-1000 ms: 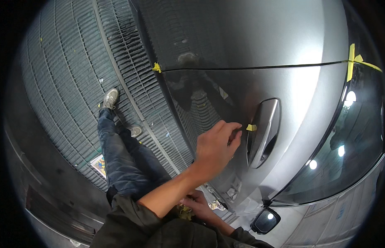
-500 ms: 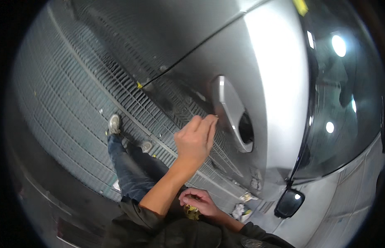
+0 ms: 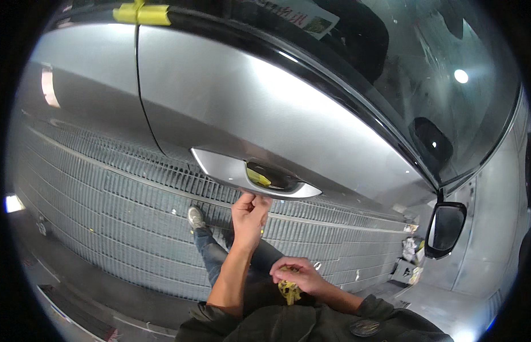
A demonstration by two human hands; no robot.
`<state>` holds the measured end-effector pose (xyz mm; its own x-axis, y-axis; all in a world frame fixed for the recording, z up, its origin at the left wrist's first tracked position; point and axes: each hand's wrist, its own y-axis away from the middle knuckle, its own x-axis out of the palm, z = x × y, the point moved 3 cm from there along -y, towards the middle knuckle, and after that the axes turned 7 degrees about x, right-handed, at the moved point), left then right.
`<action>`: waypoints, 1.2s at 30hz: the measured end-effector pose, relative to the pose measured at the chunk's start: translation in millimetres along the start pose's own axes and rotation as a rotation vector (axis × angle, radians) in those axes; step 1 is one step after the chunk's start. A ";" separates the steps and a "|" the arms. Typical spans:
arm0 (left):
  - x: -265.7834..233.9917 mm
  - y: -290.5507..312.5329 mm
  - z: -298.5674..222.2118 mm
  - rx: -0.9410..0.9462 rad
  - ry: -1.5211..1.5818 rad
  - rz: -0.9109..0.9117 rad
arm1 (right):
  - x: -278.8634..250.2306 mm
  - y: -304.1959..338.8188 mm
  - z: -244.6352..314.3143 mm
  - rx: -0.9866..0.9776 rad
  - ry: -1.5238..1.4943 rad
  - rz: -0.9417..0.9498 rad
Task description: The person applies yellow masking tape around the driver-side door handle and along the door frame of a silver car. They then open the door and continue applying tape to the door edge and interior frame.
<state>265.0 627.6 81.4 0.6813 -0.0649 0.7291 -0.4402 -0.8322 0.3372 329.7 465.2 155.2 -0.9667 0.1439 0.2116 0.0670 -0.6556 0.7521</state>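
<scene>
My left hand is raised to the underside of a silver car door handle. Its fingers are bent together at the handle's lower edge, and whatever the fingertips hold is hidden. A piece of yellow tape shows in the dark recess behind the handle. Lower down, close to my body, my right hand is closed around a crumpled wad of yellow tape. The silver door curves away beyond the handle.
More yellow tape crosses the door seam at the window line. A side mirror sticks out at the right. Metal floor grating runs under my feet, and bagged items lie at the far right.
The view has turned, so the handle now lies nearly level. My left hand has gone from beside the handle to its lower edge. My right hand still keeps the yellow wad.
</scene>
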 end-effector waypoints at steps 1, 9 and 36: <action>1.3 0.0 -2.6 -0.045 0.087 0.037 | 0.1 2.7 10.6 -0.032 -0.002 -0.022; 12.4 2.0 -14.0 -0.305 0.405 0.155 | 6.3 -10.7 104.3 -0.325 -0.097 -0.304; -6.7 13.3 -4.4 -0.551 0.591 0.133 | 39.9 -94.1 133.6 -0.255 -0.550 -0.573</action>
<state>252.1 619.4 83.5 0.2499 0.2849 0.9254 -0.8250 -0.4376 0.3575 317.8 631.6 176.2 -0.5714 0.8042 0.1639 -0.5204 -0.5094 0.6853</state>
